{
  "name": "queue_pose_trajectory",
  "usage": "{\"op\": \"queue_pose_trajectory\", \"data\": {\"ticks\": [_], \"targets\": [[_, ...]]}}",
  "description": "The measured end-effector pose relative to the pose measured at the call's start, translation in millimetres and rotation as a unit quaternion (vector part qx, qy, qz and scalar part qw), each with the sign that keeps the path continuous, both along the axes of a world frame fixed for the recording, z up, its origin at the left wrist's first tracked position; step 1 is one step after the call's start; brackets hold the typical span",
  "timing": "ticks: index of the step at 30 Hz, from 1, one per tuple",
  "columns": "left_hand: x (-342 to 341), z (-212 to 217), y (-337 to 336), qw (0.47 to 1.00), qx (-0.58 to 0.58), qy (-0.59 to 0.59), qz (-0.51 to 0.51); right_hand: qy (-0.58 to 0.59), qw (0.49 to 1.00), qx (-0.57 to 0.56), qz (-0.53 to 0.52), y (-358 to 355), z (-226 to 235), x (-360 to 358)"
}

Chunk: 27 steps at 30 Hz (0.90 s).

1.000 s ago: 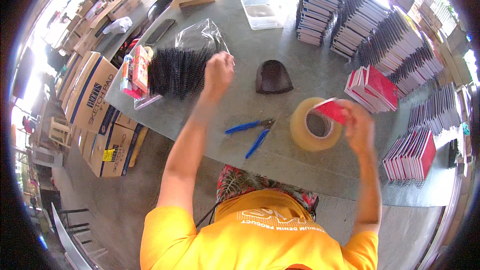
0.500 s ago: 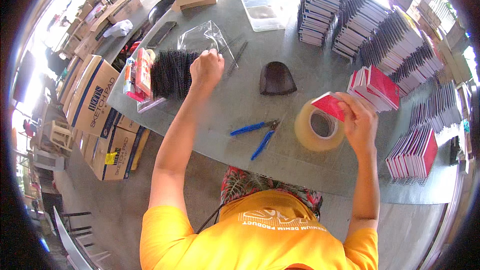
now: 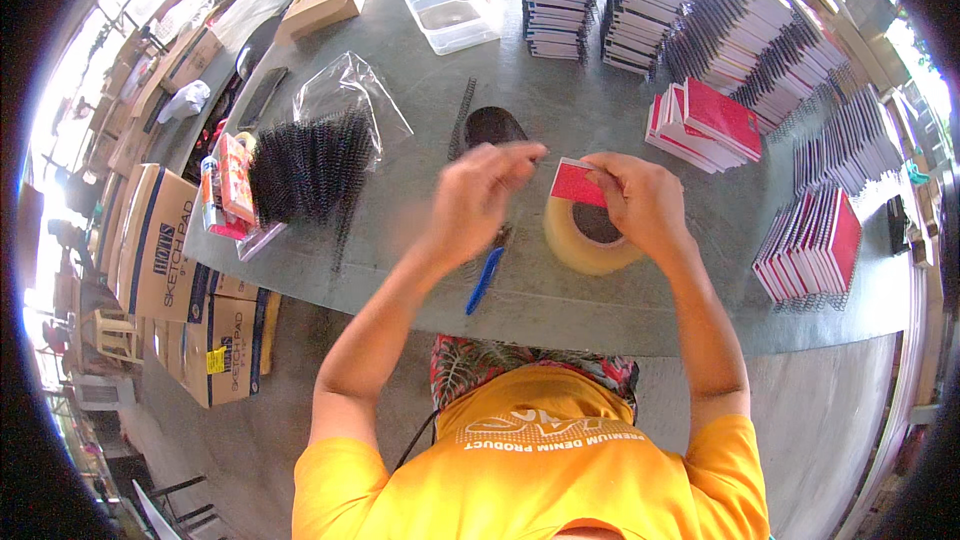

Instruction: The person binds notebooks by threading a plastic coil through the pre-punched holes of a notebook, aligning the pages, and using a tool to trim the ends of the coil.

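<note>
Half a second ago the left hand (image 3: 478, 195) was over at the bundle of black spiral coils (image 3: 305, 165); it has since swung across the table (image 3: 420, 270) and now sits close beside the right hand (image 3: 635, 198), above the roll of clear packing tape (image 3: 590, 232).

From the head view, the right hand pinches a small red notebook (image 3: 576, 183) between thumb and fingers. The notebook lies nearly flat over the tape roll, its long axis running roughly left to right, with its free end pointing toward the left hand. The left hand's fingers are drawn together, and the fingertips (image 3: 528, 152) point right toward that free end. Motion blur hides whether they grip anything, so I cannot tell what they hold.

Just below the left hand, a blue-handled tool (image 3: 485, 280) lies on the table, partly covered by the wrist. A dark rounded object (image 3: 492, 125) sits behind the hands, and a single coil (image 3: 462, 115) lies beside it. Stacks of notebooks (image 3: 640, 0) fill the far side, with red-covered piles (image 3: 705, 120) to the right. A clear plastic tub (image 3: 452, 10) stands at the far edge.
</note>
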<state>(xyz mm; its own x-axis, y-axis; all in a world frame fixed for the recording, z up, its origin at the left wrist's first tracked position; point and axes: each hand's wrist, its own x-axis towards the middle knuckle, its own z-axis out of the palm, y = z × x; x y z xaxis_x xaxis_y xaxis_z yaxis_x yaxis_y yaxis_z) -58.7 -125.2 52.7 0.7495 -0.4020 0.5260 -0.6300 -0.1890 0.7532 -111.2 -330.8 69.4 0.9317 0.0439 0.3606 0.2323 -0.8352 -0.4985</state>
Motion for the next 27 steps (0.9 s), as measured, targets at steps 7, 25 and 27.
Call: {"op": "queue_pose_trajectory", "data": {"ticks": [7, 25, 27], "targets": [[-10, -12, -21, 0.999, 0.025, 0.016, 0.042, 0.046, 0.999, -0.007, 0.014, -4, 0, -6], [0, 6, -10, 0.986, 0.088, 0.13, -0.055, 0.042, 0.997, -0.048, 0.045, -5, -5, -4], [5, 5, -4, 0.991, 0.114, 0.026, -0.06, -0.002, 0.997, -0.032, 0.066, 2, -5, -1]]}}
